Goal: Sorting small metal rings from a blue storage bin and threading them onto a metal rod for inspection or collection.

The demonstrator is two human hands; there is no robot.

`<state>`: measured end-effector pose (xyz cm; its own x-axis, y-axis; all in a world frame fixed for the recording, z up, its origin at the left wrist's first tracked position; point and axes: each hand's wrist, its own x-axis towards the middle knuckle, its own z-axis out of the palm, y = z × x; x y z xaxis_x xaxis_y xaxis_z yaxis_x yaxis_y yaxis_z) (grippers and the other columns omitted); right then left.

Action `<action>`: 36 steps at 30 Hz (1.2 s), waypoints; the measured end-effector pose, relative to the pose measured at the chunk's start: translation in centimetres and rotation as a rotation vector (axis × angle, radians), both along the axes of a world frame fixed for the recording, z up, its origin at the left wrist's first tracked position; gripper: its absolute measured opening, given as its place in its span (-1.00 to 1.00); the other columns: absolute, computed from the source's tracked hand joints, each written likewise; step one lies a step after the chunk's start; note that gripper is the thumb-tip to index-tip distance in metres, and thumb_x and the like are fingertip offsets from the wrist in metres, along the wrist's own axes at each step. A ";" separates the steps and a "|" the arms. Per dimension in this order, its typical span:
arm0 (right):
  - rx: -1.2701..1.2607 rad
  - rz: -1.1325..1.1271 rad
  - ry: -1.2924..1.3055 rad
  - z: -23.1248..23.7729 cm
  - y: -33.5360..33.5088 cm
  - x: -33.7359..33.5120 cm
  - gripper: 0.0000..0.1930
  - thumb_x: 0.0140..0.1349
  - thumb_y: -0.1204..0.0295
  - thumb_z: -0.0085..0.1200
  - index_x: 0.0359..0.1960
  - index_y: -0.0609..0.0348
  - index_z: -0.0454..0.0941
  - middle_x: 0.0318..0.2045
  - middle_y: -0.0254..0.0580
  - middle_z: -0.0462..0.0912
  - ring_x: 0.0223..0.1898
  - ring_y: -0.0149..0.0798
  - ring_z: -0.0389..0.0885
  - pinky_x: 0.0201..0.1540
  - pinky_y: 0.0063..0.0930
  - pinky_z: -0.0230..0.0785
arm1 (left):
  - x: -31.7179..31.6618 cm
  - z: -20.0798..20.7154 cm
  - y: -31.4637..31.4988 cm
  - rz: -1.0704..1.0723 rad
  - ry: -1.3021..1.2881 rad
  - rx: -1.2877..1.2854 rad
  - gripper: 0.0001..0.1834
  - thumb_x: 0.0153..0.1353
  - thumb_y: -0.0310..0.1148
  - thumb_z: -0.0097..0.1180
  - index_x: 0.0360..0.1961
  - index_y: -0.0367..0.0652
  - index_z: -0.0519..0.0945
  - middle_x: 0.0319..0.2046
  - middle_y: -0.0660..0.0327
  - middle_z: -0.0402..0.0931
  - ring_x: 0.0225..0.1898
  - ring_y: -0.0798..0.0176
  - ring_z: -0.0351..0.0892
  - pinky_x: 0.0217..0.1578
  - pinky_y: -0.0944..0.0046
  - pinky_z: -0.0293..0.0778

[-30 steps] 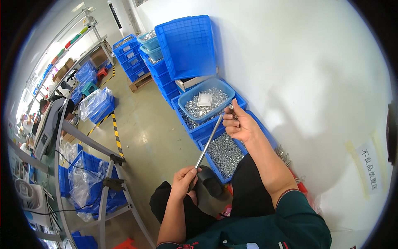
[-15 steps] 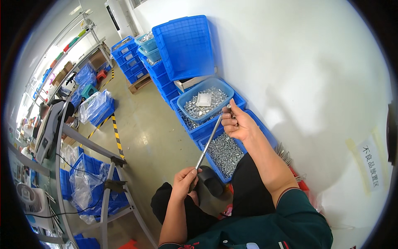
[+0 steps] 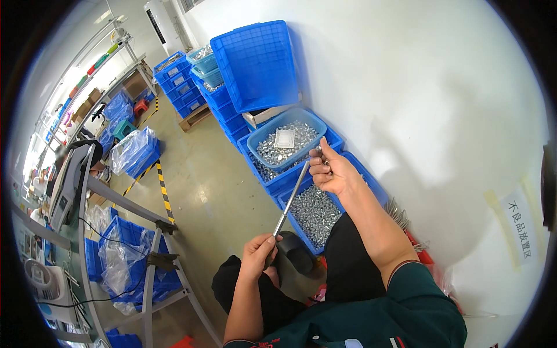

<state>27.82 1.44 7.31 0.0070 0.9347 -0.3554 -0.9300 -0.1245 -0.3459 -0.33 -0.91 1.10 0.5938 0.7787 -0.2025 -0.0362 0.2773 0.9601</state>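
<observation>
A long thin metal rod runs diagonally between my two hands. My left hand grips its lower end above my lap. My right hand pinches the rod's upper end, with a small silver metal part at the fingertips. Just below my right hand stands a blue crate full of small shiny metal parts. A light blue basin of the same parts, with a white paper slip on top, sits on another blue crate right behind my right hand.
Stacked blue crates line the white wall, one large crate leaning upright. A metal workbench frame with bagged blue crates under it stands at my left. Yellow-black tape marks the grey floor. A paper label hangs on the wall.
My right hand has slid slightly along the rod's upper end; the rod and my left hand stay almost where they were.
</observation>
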 end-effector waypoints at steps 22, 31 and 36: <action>0.198 0.123 -1.185 2.5 -1.7 -0.5 -0.89 0.12 0.40 0.11 -0.44 0.18 0.52 -0.67 -0.46 0.39 -0.70 -0.65 0.22 -0.69 -0.76 -0.02 | -0.7 -0.9 0.4 0.026 0.082 0.092 -0.72 0.22 -0.29 0.03 -0.23 -0.32 0.54 -0.69 0.44 0.27 -0.65 0.58 0.18 -0.64 0.51 0.08; 0.160 0.213 -0.948 0.4 -1.1 -6.2 -0.84 0.11 0.42 0.14 -0.37 0.27 0.53 -0.70 -0.44 0.35 -0.75 -0.64 0.18 -0.74 -0.77 -0.08 | 0.6 -0.6 1.2 0.101 0.005 0.125 -0.74 0.23 -0.29 -0.02 -0.26 -0.30 0.54 -0.72 0.41 0.28 -0.66 0.56 0.20 -0.63 0.52 0.08; 0.067 0.448 -1.003 -0.3 -0.8 -7.5 -0.79 0.14 0.32 0.11 -0.35 0.23 0.54 -0.69 -0.45 0.34 -0.77 -0.64 0.14 -0.75 -0.73 -0.12 | 1.0 -0.3 1.3 0.140 0.000 0.084 -0.73 0.23 -0.25 -0.02 -0.27 -0.27 0.53 -0.72 0.41 0.27 -0.68 0.56 0.19 -0.66 0.52 0.04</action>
<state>20.30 0.63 6.97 -0.0799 0.9418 -0.3266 -0.0980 -0.3335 -0.9377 0.71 0.38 0.85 0.4780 0.8682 -0.1333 -0.0687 0.1883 0.9797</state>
